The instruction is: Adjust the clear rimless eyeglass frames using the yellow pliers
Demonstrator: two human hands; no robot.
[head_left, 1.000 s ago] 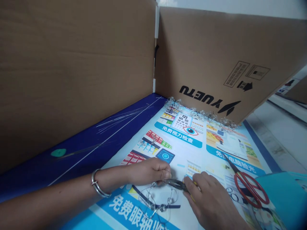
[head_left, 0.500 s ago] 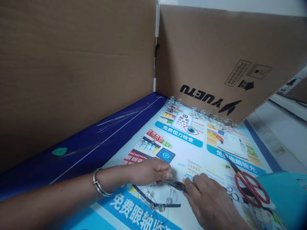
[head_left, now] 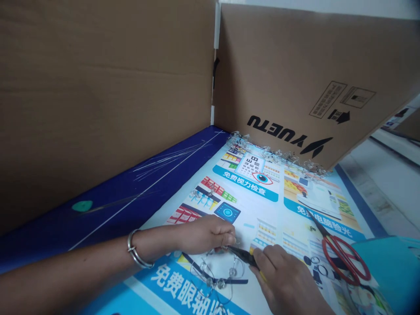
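Observation:
My left hand [head_left: 211, 234], with a silver bangle on the wrist, is pinched closed on one end of a looped strand of clear beads [head_left: 221, 283]. The strand hangs below the fingers over the printed sheet. In my right hand [head_left: 282, 275] I grip a pair of pliers [head_left: 244, 255] with dark pointed jaws and a bit of yellow handle showing. The jaw tips meet the strand just under my left thumb. Whether the jaws are closed on the wire is too small to tell.
Red-handled scissors [head_left: 346, 258] lie at the right beside a turquoise item [head_left: 390, 267]. Clear beaded pieces [head_left: 278, 154] line the sheet's far edge. Loose thin wires [head_left: 170, 159] and a green tag [head_left: 82, 206] rest on the blue strip. Cardboard walls [head_left: 108, 87] stand left and behind.
The pliers and my right hand have tilted slightly, with more of the yellow handle visible. The hanging bead loop has shifted a little. My left hand stays in place.

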